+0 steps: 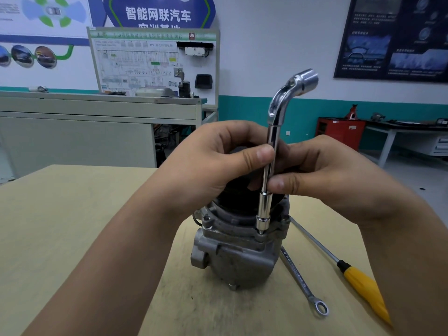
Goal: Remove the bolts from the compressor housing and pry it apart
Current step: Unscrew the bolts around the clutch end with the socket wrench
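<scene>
Head view: polished, bent socket wrench atop rough-cast compressor.

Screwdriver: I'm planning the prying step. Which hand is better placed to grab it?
The right hand, probably. The screwdriver lies right of the compressor, beside the right forearm; the left hand would have to cross the compressor. Both hands pinch the wrench, so one must let go first.

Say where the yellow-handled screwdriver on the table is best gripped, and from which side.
Probably its yellow handle, from above on the right: it lies flat, the thick fluted end nearest the person, the thin shaft running toward the compressor, the flat wrench close on its left.
</scene>
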`<control>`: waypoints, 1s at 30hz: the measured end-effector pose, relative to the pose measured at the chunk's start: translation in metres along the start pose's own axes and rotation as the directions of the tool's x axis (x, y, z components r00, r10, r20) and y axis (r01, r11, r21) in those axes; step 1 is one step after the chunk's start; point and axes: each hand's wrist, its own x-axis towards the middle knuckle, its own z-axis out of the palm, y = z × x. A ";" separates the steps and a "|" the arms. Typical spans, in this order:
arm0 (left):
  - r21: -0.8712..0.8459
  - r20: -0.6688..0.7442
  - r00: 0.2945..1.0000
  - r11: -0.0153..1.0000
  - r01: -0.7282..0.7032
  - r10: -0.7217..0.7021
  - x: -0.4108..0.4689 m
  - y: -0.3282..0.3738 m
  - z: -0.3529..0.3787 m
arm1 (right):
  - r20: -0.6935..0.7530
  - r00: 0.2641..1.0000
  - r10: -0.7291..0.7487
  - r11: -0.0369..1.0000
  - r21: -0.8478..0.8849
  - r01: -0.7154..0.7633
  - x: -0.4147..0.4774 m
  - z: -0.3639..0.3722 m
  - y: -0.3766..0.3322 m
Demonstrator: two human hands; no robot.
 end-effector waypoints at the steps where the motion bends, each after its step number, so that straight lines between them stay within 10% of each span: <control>1: -0.001 -0.012 1.000 1.000 0.005 -0.005 0.000 0.000 0.000 | 0.003 1.000 0.005 1.000 -0.001 -0.005 0.000 0.000 0.000; 30: -0.062 -0.025 0.999 0.998 0.020 -0.022 0.000 0.001 0.002 | -0.031 0.999 0.006 0.999 0.051 -0.004 0.002 0.001 0.000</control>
